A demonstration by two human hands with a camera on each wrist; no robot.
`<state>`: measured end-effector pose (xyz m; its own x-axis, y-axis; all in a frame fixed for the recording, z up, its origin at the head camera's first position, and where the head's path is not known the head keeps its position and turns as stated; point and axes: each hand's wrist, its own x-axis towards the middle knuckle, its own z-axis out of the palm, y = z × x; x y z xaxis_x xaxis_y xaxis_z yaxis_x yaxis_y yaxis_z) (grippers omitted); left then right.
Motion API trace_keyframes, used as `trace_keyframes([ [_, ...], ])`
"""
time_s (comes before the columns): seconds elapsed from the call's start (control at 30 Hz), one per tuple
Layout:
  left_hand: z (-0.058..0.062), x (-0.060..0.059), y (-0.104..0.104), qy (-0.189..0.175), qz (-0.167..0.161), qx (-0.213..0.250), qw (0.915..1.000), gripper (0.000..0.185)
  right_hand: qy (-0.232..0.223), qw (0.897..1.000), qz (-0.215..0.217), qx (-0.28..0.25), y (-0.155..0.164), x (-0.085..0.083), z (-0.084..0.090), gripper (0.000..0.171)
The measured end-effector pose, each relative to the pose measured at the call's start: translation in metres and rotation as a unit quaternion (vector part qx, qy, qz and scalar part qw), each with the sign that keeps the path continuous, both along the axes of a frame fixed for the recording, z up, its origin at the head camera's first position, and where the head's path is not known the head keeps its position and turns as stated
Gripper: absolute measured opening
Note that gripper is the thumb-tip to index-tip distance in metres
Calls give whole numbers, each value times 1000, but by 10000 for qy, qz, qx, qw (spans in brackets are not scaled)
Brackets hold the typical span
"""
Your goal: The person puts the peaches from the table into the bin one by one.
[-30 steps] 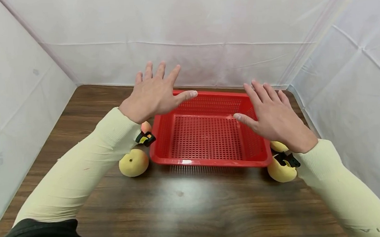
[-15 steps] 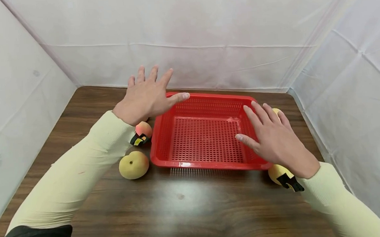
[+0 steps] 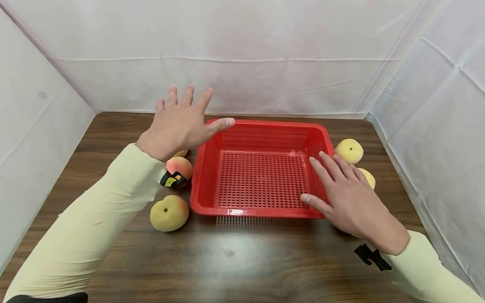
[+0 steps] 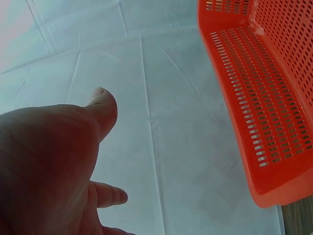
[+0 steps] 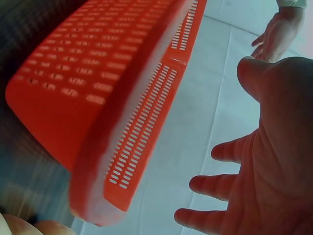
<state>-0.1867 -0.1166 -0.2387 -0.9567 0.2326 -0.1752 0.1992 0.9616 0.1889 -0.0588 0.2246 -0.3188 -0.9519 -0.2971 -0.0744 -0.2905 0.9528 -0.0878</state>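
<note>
My left hand (image 3: 179,127) hovers with fingers spread over the back left corner of a red plastic basket (image 3: 265,212), holding nothing. My right hand (image 3: 352,201), also spread and holding nothing, is above the basket's front right corner. The basket has slotted walls and a gridded floor with nothing on it. Left of it lie a yellow peach (image 3: 169,213), a pink-blushed peach (image 3: 179,167) and another peach (image 3: 181,153) mostly hidden by the left wrist. On the right are a pale yellow peach (image 3: 349,151) and a second one (image 3: 368,177) partly behind my right fingers.
The basket stands on a dark wood-grain table (image 3: 231,269). White sheeting (image 3: 239,79) rises behind the table and along its left and right sides. A small black strap piece (image 3: 373,257) sticks out from the right wrist.
My left hand has drifted left. The right hand has come down toward the front of the table, uncovering peaches on the right and covering the one near the front corner. The basket stays put.
</note>
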Motion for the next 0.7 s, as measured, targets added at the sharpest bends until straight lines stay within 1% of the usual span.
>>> trace_keyframes([
  [0.13, 0, -1, -2, 16, -30, -38, 10000, 100, 11, 10000, -17, -43, -2, 6, -7, 87],
  [0.37, 2, 0, -12, -96, 220, 7, 9997, 101, 144, 9999, 64, 11, -6, 16, -22, 86],
  [0.6, 7, -3, -19, 21, 256, -71, 9996, 103, 440, 9987, 242, 11, -7, 26, -34, 82],
  [0.7, 7, -4, -23, 42, 319, -23, 9995, 102, 532, 9981, 322, -3, -7, 28, -40, 81],
])
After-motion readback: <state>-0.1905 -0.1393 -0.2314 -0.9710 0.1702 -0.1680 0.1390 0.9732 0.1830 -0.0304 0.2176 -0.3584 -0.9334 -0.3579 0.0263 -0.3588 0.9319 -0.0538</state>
